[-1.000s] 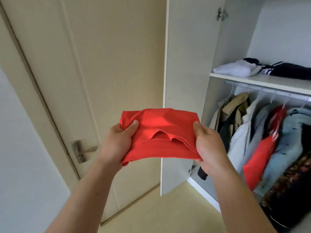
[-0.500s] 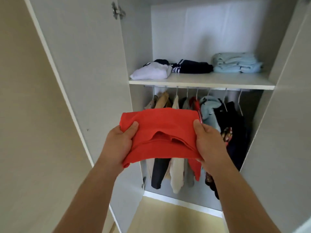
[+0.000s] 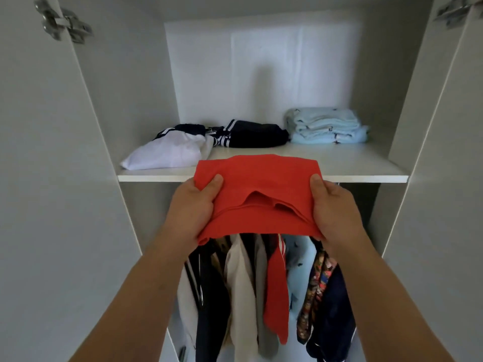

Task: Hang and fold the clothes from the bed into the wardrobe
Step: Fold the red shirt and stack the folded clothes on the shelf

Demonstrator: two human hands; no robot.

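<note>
A folded red garment [image 3: 257, 189] is held flat in front of the open wardrobe, its far edge over the front lip of the white shelf [image 3: 366, 176]. My left hand [image 3: 192, 207] grips its left side with the thumb on top. Its right side is gripped the same way by my right hand [image 3: 333, 207]. On the shelf lie a folded white garment [image 3: 170, 150], a dark navy striped one [image 3: 251, 137] and a stack of light blue ones [image 3: 326, 126].
Below the shelf hang several clothes [image 3: 261, 288], among them red, beige, dark and patterned pieces. Open wardrobe doors [image 3: 47, 178] stand at both sides, with a hinge [image 3: 62, 22] at top left. The shelf's front middle and right are bare.
I have turned from the room door to face the wardrobe and moved closer. Both hands have carried the red garment up and forward to shelf height.
</note>
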